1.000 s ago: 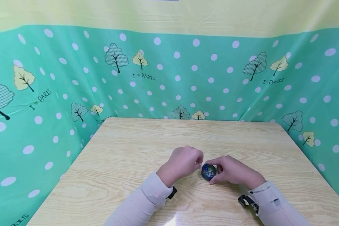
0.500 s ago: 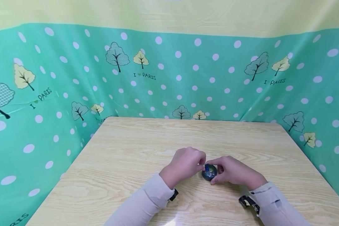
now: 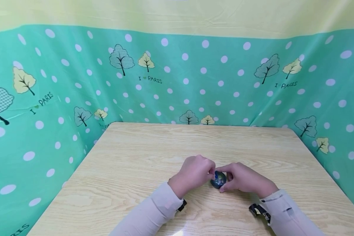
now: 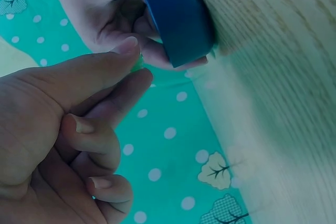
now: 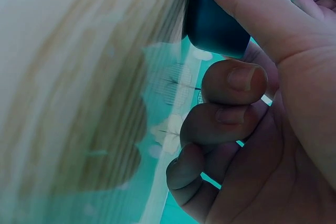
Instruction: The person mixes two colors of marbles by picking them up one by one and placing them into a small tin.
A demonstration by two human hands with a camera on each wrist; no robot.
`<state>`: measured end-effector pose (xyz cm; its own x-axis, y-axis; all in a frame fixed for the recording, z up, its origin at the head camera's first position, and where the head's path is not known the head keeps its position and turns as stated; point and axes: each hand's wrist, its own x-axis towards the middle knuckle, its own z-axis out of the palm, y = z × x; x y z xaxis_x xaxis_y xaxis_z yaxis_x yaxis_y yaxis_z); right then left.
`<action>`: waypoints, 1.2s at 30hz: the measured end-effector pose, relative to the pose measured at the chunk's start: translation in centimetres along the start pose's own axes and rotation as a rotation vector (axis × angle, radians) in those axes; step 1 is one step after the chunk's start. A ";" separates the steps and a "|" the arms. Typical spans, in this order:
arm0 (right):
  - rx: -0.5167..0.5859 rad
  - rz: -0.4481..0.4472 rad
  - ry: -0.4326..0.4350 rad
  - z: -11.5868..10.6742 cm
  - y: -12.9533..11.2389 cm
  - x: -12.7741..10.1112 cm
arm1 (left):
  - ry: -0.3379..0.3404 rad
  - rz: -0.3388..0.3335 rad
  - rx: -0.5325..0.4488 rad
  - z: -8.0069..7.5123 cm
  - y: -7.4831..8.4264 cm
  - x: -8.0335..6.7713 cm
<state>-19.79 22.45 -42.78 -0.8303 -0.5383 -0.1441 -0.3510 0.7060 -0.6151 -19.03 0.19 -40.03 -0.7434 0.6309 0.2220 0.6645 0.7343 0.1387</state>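
A small round dark-blue container [image 3: 218,180] with colourful contents stands on the wooden table [image 3: 141,157] near its front middle. My right hand [image 3: 226,179] grips the container's side between thumb and forefinger, its other fingers curled. In the right wrist view the thumb crosses the blue wall [image 5: 212,24]. My left hand [image 3: 210,172] meets the container's top from the left. In the left wrist view its thumb and forefinger [image 4: 137,64] pinch a tiny green piece beside the blue container [image 4: 181,22]; what the piece is stays unclear.
A green curtain [image 3: 177,82] with white dots and trees walls the table on the back, left and right. Bare wood lies all round the hands. A dark strap [image 3: 258,209] shows at my right wrist.
My left hand has moved slightly right, and its fingertips now meet the container's top. The right hand and the container have stayed put.
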 end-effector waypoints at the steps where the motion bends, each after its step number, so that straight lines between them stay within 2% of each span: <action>1: 0.002 0.001 -0.001 0.0 0.0 0.0 | 0.000 0.002 0.002 0.0 0.0 0.0; 20: 0.002 -0.004 -0.012 0.1 0.3 0.2 | -0.013 0.015 0.046 0.3 0.1 0.0; 36: 0.008 -0.011 -0.015 0.0 0.0 0.1 | 0.023 0.040 0.068 0.5 0.0 0.1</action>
<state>-19.93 22.41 -42.79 -0.8197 -0.5532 -0.1486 -0.3568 0.6960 -0.6231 -19.18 0.34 -40.47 -0.7139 0.6549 0.2478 0.6865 0.7243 0.0638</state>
